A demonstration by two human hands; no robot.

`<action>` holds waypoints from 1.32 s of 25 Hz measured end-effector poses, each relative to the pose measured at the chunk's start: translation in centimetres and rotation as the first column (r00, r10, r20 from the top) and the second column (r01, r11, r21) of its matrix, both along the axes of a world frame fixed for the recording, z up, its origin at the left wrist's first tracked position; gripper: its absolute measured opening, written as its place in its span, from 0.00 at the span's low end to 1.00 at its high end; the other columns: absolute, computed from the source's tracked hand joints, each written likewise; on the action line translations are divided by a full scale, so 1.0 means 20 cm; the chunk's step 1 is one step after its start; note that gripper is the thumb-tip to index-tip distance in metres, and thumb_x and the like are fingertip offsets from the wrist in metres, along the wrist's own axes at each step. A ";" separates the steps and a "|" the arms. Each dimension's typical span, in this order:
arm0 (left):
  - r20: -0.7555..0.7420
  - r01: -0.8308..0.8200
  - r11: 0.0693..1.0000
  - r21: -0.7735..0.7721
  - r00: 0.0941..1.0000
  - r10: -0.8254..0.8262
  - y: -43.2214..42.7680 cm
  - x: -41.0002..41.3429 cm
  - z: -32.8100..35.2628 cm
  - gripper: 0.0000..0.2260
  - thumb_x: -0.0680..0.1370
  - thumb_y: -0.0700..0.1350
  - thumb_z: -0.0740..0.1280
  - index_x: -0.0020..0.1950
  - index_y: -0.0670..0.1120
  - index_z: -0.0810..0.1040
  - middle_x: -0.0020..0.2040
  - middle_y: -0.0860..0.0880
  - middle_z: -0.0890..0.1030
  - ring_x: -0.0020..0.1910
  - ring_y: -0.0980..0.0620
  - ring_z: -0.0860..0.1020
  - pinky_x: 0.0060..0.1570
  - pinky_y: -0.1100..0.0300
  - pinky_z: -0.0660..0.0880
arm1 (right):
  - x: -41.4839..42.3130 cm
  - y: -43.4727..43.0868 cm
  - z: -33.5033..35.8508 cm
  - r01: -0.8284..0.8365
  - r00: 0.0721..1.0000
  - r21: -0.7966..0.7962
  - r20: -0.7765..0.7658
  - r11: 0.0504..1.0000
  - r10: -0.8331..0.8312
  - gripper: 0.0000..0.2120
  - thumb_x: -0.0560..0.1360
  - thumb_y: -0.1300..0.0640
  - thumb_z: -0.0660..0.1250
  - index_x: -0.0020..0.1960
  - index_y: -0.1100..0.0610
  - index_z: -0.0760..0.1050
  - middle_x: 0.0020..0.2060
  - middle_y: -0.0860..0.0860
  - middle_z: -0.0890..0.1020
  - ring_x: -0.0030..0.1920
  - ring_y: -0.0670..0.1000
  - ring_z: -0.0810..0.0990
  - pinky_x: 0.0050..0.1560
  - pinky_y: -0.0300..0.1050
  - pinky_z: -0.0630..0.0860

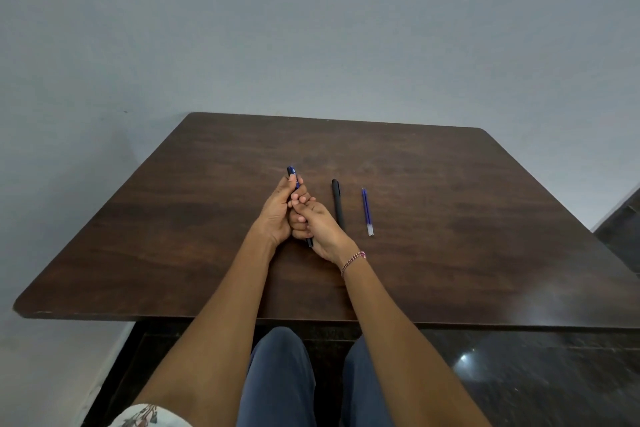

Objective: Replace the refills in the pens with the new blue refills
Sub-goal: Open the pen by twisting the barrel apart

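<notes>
Dark brown wood-grain counter carries all task items. The slim dark blue pen is held in both hands near the counter's middle; whether the hands rest on the surface cannot be told. The left hand wraps the far half of the barrel, its fingers curled round it just below the exposed far end. The right hand wraps the near half with fingers curled tight, and the pen's near end protrudes below the palm. The two hands touch each other. The pen's long axis runs away from the person, its far end leaning slightly left. Judged from this grip, the step in hand is separating the barrel, so the coming move is a twist about that axis or a pull along it. The matte black pen lies flat just right of the right hand, roughly parallel to the held pen. The thin blue refill with a clear near end lies further right, apart from the black pen; whether it is one refill or two side by side cannot be told. The right hand is nearer to both.
</notes>
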State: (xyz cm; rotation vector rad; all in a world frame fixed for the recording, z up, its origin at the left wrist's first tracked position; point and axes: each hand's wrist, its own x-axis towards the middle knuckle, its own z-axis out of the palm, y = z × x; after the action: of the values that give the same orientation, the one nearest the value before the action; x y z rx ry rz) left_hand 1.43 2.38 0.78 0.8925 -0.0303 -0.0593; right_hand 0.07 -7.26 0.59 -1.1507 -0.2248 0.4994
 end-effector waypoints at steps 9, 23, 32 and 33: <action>0.008 -0.025 0.999 -0.021 1.000 0.025 -0.01 0.00 0.03 0.10 0.82 0.46 0.56 0.47 0.45 0.73 0.22 0.54 0.66 0.24 0.59 0.68 0.35 0.66 0.75 | 0.00 0.00 0.01 0.009 0.999 -0.066 0.051 0.998 -0.006 0.15 0.83 0.59 0.54 0.38 0.55 0.69 0.22 0.43 0.67 0.21 0.40 0.62 0.21 0.31 0.58; -0.027 0.028 0.999 0.038 0.999 -0.027 0.03 -0.01 0.01 0.15 0.80 0.52 0.58 0.60 0.44 0.75 0.27 0.54 0.72 0.31 0.58 0.76 0.49 0.59 0.78 | -0.03 -0.01 0.04 -0.013 0.999 0.027 -0.033 1.000 0.014 0.14 0.82 0.60 0.48 0.49 0.61 0.72 0.31 0.52 0.69 0.27 0.45 0.64 0.27 0.36 0.63; -0.079 0.053 0.991 -0.125 0.995 -0.063 0.06 -0.03 0.02 0.12 0.79 0.45 0.53 0.49 0.42 0.74 0.31 0.49 0.77 0.27 0.56 0.78 0.38 0.64 0.80 | -0.02 -0.02 0.03 -0.032 0.998 0.103 -0.050 0.994 0.038 0.15 0.82 0.63 0.52 0.65 0.67 0.69 0.37 0.56 0.77 0.35 0.48 0.76 0.40 0.39 0.77; -0.085 0.055 0.990 -0.127 0.994 -0.067 0.06 -0.03 0.01 0.11 0.79 0.45 0.54 0.48 0.42 0.74 0.32 0.48 0.78 0.28 0.56 0.79 0.40 0.64 0.80 | -0.01 -0.02 0.02 -0.033 0.998 0.111 -0.040 0.993 0.038 0.15 0.82 0.63 0.52 0.64 0.67 0.70 0.37 0.56 0.78 0.34 0.48 0.78 0.40 0.39 0.77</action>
State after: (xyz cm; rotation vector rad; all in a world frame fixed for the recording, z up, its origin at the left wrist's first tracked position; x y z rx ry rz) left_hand 0.82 3.67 1.07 0.7635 0.0218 -0.1528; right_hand -0.17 -7.73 0.96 -1.0292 -0.2335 0.5356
